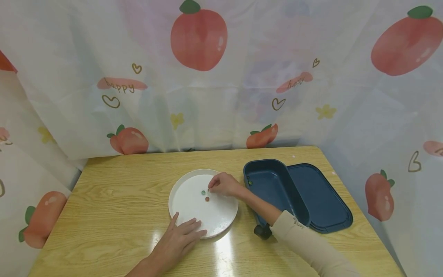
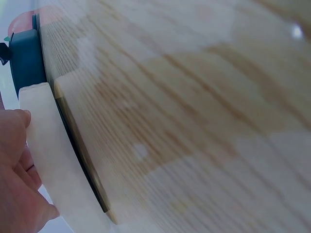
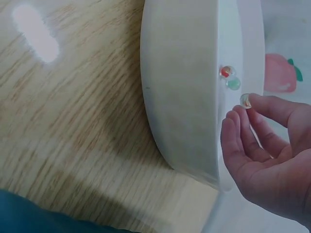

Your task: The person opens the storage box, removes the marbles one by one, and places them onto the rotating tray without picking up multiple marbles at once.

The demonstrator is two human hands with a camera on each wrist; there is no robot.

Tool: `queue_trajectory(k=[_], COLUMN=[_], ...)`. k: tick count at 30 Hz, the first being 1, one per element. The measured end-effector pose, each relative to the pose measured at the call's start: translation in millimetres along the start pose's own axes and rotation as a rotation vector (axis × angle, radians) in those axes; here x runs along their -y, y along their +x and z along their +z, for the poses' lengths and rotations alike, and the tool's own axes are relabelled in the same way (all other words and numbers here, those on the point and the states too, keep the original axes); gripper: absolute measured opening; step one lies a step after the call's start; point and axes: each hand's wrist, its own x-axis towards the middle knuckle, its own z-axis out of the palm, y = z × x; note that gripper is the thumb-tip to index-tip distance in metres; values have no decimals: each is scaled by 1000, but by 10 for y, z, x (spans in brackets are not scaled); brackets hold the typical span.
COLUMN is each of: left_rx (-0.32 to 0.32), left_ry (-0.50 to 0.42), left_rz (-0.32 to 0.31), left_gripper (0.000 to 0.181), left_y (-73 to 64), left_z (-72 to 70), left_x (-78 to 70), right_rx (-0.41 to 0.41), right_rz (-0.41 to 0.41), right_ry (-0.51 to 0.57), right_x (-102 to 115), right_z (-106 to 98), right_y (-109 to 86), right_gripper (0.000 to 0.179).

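Note:
A round white tray [image 1: 194,223] with a raised rim sits on the table. My left hand [image 1: 180,238] rests at its near left rim, fingers spread; in the left wrist view those fingers [image 2: 19,165] touch the rim. Over the tray, my right hand [image 1: 225,184] pinches a clear glass marble [image 3: 246,101] between thumb and fingertip. Two more marbles lie on the tray close by, a pale green one [image 1: 203,192] and a reddish one [image 1: 207,199]. The right wrist view shows the reddish marble [image 3: 226,72] touching or nearly touching the green marble [image 3: 233,83].
Right of the tray stands a deep blue container [image 1: 277,184], with small greenish things [image 1: 250,182] at its left inside wall. A flat blue lid [image 1: 325,200] lies beside it. Near the container's front is a black knob-like object [image 1: 263,231]. A printed curtain [image 1: 214,107] hangs behind the wooden table [image 1: 121,192].

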Motion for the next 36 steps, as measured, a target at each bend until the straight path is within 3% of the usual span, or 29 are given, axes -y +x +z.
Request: queue_trajectory(k=[29,36], left_rx=[-10,-38], left_ry=[-18,-14], left_rz=[-5,10], left_gripper=[33,33], left_y=[14,12], left_z=[-29,-30], left_x=[-6,-12], right_rx=[5,3], right_rz=[-27,-43], right_ry=[-6,-20], right_x=[-35,-29], right_z=[117,131], right_y=[66,60], right_gripper=[6,6])
